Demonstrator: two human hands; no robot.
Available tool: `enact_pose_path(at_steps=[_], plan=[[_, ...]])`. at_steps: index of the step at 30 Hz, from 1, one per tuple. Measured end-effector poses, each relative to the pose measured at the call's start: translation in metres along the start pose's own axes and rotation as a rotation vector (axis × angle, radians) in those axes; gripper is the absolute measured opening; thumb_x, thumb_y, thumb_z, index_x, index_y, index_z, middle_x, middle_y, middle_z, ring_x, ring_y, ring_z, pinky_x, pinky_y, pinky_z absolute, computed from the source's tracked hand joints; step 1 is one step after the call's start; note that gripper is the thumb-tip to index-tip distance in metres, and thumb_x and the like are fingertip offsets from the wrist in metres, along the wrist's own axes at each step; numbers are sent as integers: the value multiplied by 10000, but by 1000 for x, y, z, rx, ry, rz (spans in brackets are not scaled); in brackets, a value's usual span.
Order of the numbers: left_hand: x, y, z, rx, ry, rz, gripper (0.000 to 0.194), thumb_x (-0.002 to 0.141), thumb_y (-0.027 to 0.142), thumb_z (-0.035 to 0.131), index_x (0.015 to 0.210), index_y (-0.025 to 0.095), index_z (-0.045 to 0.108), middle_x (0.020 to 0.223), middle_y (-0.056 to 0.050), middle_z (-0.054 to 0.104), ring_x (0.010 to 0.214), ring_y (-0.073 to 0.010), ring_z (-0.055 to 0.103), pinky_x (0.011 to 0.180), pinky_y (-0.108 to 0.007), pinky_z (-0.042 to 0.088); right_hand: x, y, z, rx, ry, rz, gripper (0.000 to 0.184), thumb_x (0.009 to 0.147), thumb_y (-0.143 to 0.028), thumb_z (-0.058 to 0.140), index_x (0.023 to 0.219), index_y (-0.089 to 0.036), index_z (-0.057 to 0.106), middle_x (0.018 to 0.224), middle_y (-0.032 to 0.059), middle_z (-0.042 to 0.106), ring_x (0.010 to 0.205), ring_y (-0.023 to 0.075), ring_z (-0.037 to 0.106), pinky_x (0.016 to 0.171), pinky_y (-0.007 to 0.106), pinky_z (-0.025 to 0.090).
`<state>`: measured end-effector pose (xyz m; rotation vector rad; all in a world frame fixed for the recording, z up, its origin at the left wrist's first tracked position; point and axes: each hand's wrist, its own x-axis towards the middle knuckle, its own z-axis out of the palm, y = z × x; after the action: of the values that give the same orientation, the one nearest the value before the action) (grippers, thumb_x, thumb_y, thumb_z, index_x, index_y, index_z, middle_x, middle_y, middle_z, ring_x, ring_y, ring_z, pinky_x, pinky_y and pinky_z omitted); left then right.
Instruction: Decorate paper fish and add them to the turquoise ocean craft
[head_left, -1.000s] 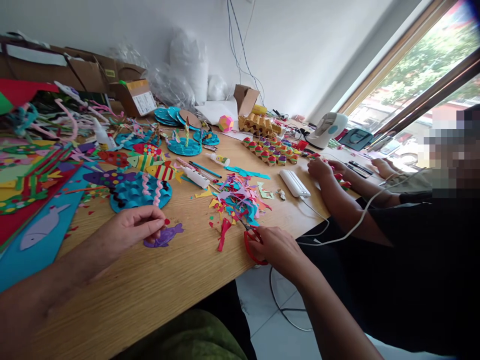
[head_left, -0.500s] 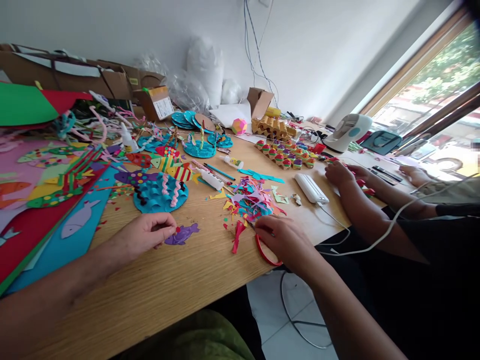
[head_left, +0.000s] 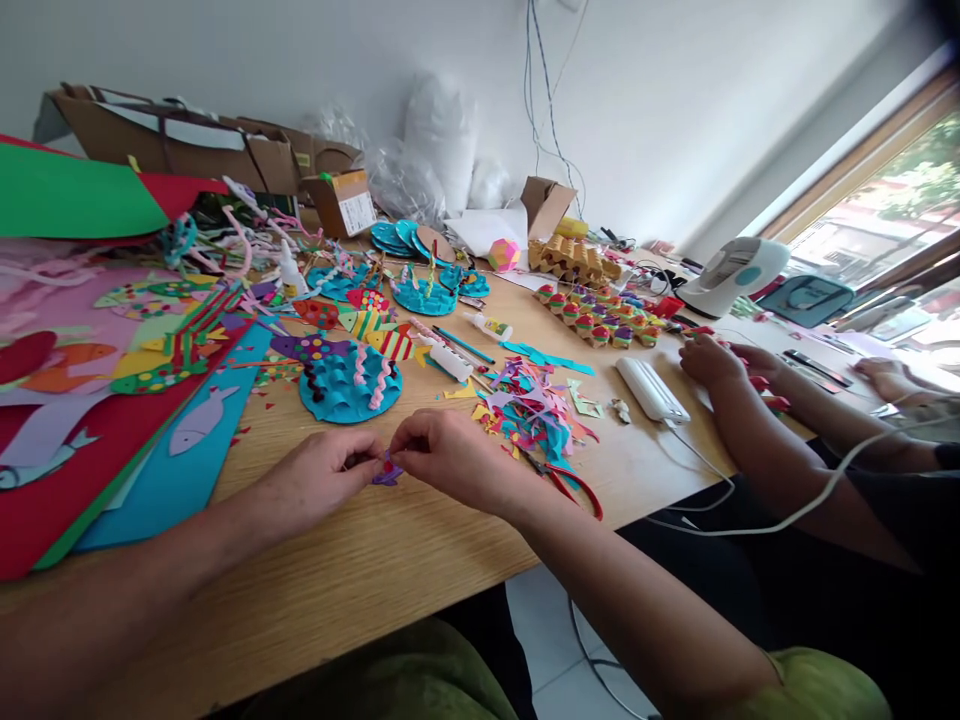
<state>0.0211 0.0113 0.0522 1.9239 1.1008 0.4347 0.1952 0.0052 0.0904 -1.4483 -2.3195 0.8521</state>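
Observation:
My left hand (head_left: 341,465) is closed in a pinch, with a small red piece (head_left: 388,465) at its fingertips. My right hand (head_left: 457,460) meets it there, thumb and forefinger pinched together; what exactly these fingers hold is hidden. Just beneath both sets of fingertips lies a purple fish cut-out (head_left: 388,478), mostly covered by them. To the right of my right hand, scissors with red handles (head_left: 577,490) rest against a heap of coloured paper scraps (head_left: 536,405). A blue scalloped disc with twisted pipe cleaners (head_left: 349,390) is behind my hands.
Coloured sheets (head_left: 187,475) and paper fish cover the left side. Glue bottles (head_left: 491,327), a painted egg carton (head_left: 600,315) and a white power bank (head_left: 651,390) with a cable stand farther back. At right, another person's hands (head_left: 712,360) work with red pieces.
My right hand has left the scissors and moved left to meet my left hand over the purple fish. The whole view has shifted slightly, moving things rightward.

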Motion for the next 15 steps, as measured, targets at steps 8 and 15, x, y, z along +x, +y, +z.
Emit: enact_pose_path(at_steps=[8,15], plan=[[3,-5,0,42,-6,55,204,739,309,390,661,195,541,680,10,574,705,-174,538,643,-265,395,5,-4,0,-97,-74,4,136,752,-140,571,774,-155,704,672,-10,640,578,80,518,507,190,297],[-5,-5,-7,90,75,-13,229,784,358,422,757,201,587,736,-1,631,723,-188,572,631,-274,407,12,-3,2,-124,-92,28,151,751,-113,554,762,-152,699,667,-8,639,579,77,500,526,185,310]])
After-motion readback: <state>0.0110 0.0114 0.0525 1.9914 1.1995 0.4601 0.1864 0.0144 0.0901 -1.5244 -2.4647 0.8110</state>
